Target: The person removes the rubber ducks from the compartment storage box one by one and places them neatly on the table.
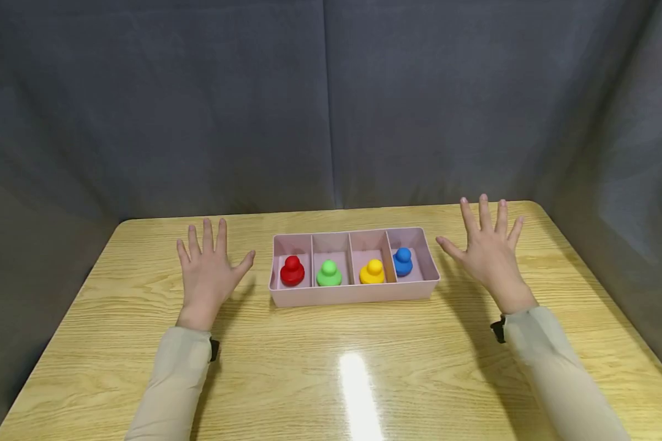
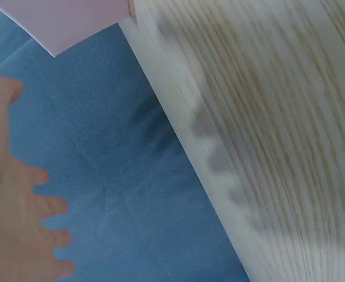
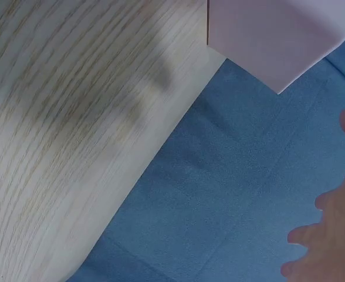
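Observation:
A pink box (image 1: 353,295) with a row of compartments stands on the table between my hands. From left to right its compartments hold a red duck-like toy (image 1: 292,272), a green one (image 1: 328,275), a yellow one (image 1: 372,273) and a blue one (image 1: 403,263). To the left of the box my left hand (image 1: 206,275) is spread with straight fingers and holds nothing. My right hand (image 1: 488,254) is likewise spread and bare, just right of the box. Both wrist views show the box's outer wall (image 2: 78,20) apart from the fingers.
The wooden table (image 1: 309,367) carries a bright light reflection near the front. Dark grey curtains (image 1: 198,110) hang behind the far edge and along both sides. A black strap (image 1: 498,329) shows at the right wrist, and another (image 1: 214,350) at the left.

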`<act>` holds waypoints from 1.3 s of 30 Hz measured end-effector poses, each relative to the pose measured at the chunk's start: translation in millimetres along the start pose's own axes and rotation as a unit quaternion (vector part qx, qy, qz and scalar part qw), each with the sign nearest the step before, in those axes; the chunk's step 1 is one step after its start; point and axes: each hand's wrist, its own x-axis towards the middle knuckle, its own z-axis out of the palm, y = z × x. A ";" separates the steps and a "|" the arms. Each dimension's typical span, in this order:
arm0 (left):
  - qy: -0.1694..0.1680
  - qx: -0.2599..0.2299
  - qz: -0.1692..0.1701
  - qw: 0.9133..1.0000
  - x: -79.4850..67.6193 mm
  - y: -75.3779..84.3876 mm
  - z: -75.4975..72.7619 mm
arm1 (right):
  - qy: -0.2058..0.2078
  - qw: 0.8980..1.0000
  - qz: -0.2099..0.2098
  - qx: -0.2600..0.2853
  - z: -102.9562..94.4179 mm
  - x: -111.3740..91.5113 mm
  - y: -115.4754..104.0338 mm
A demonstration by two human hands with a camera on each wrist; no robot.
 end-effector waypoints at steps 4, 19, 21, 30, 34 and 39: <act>0.010 -0.007 0.008 1.000 0.5 1.7 -0.1 | -0.005 1.000 -0.001 -0.001 0.9 1.5 -0.6; 0.017 -0.117 0.039 0.992 2.3 15.9 6.0 | -0.083 0.976 0.012 0.202 0.5 5.0 -6.2; 0.010 -0.142 0.033 0.989 2.9 18.3 6.7 | -0.100 0.967 0.022 0.235 0.0 5.5 -6.6; -0.020 -0.246 0.002 0.969 7.8 26.6 3.8 | -0.161 0.921 0.049 0.351 7.3 7.2 -3.3; -0.032 -0.291 0.005 0.956 11.2 31.3 1.5 | -0.178 0.900 0.054 0.393 12.1 8.6 -3.4; -0.055 -0.322 0.018 0.945 14.3 37.4 -1.2 | -0.195 0.883 0.056 0.424 17.6 10.9 -3.5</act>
